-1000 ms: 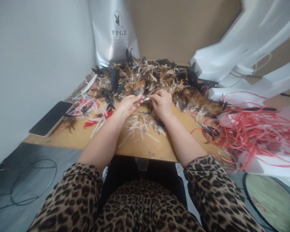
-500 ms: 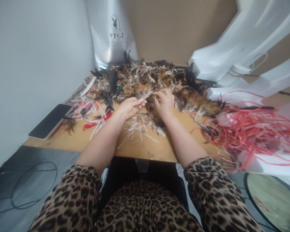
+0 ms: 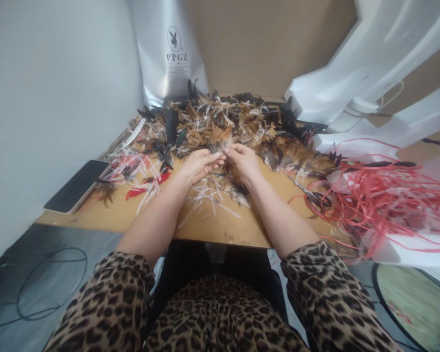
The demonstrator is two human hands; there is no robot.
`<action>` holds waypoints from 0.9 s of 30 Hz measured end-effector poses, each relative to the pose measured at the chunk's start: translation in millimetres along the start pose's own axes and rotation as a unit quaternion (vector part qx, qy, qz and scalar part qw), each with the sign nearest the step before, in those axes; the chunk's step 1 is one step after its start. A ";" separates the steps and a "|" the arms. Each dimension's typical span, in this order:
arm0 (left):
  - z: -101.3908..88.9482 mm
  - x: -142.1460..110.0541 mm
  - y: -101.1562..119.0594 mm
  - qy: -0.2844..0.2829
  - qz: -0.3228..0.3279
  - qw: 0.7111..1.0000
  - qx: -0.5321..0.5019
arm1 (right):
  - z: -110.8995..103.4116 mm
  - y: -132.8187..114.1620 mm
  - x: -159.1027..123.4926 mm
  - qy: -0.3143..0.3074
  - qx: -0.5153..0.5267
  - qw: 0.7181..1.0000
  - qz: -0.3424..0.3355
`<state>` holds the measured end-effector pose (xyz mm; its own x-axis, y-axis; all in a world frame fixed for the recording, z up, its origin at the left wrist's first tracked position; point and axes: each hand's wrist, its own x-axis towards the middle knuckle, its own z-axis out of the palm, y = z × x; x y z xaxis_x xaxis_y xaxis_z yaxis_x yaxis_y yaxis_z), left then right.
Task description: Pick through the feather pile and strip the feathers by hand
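Note:
Between my two hands is a small brown feather bunch point(image 3: 220, 137), its fluffy tips pointing away from me. My left hand point(image 3: 201, 165) pinches its near end between thumb and fingers. My right hand point(image 3: 242, 159) is closed at the same end, thumb and forefinger meeting the left fingertips; the exact spot it grips is hidden. Just beyond lies a large pile of brown and black feathers point(image 3: 242, 115) on the wooden table point(image 3: 220, 233). Below my hands are pale thin strips point(image 3: 212, 198) and loose feathers.
A phone point(image 3: 77, 186) lies at the left edge. Red and white strips point(image 3: 130, 164) are beside it. To the right are scissors point(image 3: 311, 193) and a tangle of red ribbon point(image 3: 396, 200). A silver bag point(image 3: 172, 73) stands behind, with white sheeting point(image 3: 326, 93) at back right.
My right hand has come left and slightly toward me, meeting my left fingertips. The feather bunch now points away from me rather than slanting to the right.

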<state>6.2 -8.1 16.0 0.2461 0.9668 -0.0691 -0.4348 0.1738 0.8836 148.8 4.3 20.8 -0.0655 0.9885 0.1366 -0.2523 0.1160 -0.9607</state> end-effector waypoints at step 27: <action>-7.5 7.3 0.5 0.090 -0.003 0.995 -0.039 | -50.7 -18.6 12.0 -0.156 -0.324 0.933 -0.001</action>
<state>1.2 0.5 12.4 0.0928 0.9823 -0.1627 -0.5006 0.1873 0.8451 201.7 19.0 28.0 -0.3686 0.9236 0.1057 0.3778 0.2527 -0.8907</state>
